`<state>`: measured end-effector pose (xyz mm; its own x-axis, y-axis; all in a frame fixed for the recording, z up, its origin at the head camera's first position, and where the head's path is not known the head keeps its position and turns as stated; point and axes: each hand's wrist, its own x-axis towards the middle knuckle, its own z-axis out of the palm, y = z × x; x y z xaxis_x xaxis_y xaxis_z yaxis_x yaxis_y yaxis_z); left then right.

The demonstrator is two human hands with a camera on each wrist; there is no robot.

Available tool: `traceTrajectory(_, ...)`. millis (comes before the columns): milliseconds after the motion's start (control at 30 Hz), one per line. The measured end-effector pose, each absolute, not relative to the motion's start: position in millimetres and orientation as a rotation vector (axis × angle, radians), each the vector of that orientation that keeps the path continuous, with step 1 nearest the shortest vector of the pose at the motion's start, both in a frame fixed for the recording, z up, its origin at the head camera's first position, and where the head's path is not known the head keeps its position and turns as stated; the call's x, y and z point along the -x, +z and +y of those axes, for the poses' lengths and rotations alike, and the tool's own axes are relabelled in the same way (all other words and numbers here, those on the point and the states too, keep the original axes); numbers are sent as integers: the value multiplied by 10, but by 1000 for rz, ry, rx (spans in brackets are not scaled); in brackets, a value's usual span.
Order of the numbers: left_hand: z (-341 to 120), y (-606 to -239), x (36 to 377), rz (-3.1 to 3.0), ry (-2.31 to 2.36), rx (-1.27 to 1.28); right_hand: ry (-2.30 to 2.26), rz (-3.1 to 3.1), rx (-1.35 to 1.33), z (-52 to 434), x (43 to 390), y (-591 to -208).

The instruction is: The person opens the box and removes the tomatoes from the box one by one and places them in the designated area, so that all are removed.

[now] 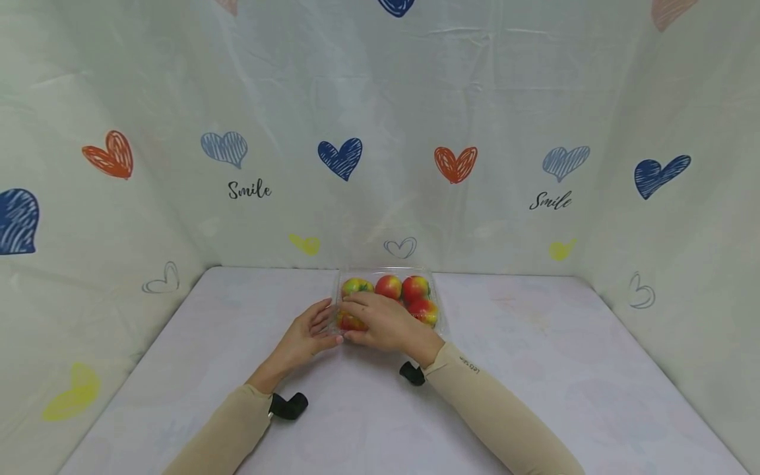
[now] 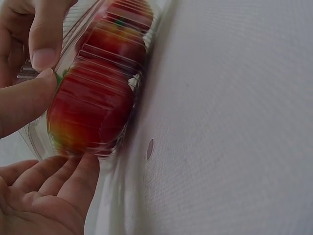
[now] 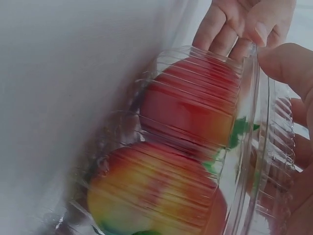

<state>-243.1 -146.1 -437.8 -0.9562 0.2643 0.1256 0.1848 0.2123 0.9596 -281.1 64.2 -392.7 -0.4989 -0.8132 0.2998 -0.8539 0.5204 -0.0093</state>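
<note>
A clear plastic clamshell box holding several red and yellow apples stands at the far middle of the white table. My right hand lies over the box's near left corner. In the left wrist view its thumb and a finger pinch the lid's rim there. My left hand is beside that corner, and its straight fingertips touch the box's ribbed side. In the right wrist view the right thumb sits on the lid edge, with the left hand's fingers behind the box.
Cloth walls printed with hearts close in the table at the back and on both sides. A black wrist camera sits under each sleeve.
</note>
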Motion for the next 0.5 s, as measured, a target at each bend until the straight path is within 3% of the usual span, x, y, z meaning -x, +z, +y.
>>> traceTrajectory(500, -1494, -4377, 2428, 2497, 1805, -396, 210, -2466, -1406, 646, 2809, -3929)
